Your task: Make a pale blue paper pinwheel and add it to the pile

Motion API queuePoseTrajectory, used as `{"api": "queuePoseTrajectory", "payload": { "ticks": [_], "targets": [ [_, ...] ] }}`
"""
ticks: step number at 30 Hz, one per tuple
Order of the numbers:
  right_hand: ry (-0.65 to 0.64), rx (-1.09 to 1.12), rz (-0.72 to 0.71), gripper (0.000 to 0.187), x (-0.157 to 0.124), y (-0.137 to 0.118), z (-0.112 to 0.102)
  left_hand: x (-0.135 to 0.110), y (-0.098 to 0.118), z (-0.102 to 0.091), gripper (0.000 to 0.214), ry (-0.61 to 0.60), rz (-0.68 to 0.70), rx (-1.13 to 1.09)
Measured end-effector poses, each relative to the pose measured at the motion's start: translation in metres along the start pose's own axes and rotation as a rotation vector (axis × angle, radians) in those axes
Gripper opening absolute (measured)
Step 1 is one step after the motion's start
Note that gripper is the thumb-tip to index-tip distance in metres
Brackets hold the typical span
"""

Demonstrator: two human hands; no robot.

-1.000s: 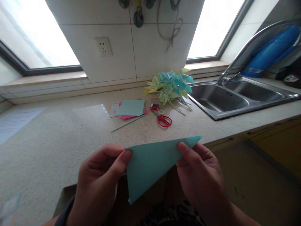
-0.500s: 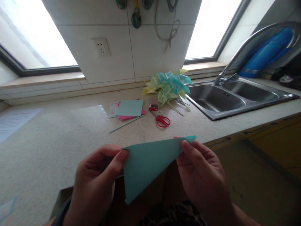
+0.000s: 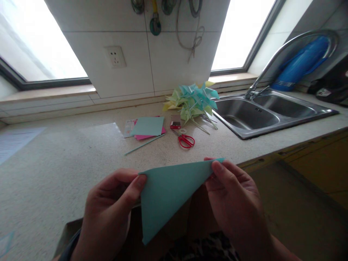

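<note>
A teal sheet of paper (image 3: 168, 194), folded into a triangle, is stretched between my two hands just off the counter's front edge. Thumb and fingers of my left hand (image 3: 111, 206) pinch its upper left corner. At the long right tip, my right hand (image 3: 235, 199) grips the paper between thumb and fingers. One corner of the triangle hangs down below my left hand. Beyond the paper lie red-handled scissors (image 3: 186, 141), a thin pale green stick (image 3: 144, 144) and a stack of square paper (image 3: 148, 126), teal over pink.
Several paper pinwheels (image 3: 193, 99) lie heaped near the wall, left of the steel double sink (image 3: 241, 112) and its faucet (image 3: 272, 61). A small red box (image 3: 175, 122) sits behind the scissors. A printed sheet (image 3: 19, 141) rests on the counter (image 3: 67, 174) at far left.
The view has shifted slightly. Both hands keep their pinch on the folded paper, whose lower corner hangs a little lower in the picture. The things on the counter stay put.
</note>
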State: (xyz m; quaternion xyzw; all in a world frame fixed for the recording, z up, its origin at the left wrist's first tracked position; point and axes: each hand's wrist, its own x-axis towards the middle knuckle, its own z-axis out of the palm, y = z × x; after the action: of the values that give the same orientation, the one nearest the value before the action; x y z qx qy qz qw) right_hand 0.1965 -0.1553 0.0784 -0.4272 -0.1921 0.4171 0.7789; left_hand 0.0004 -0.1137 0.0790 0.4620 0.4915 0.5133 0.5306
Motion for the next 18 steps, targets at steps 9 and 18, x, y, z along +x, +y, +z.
{"api": "queuePoseTrajectory", "payload": {
  "ticks": [9, 18],
  "targets": [
    [-0.034, 0.026, 0.029, 0.012, -0.0001, -0.0040, -0.0015, -0.0001, 0.0022, 0.0017, 0.028, -0.005, -0.004, 0.015],
    [-0.045, 0.024, -0.005, 0.008, 0.0020, -0.0056, -0.0046, -0.0001, 0.0036, 0.0022, 0.029, 0.023, -0.012, -0.021]
  ]
}}
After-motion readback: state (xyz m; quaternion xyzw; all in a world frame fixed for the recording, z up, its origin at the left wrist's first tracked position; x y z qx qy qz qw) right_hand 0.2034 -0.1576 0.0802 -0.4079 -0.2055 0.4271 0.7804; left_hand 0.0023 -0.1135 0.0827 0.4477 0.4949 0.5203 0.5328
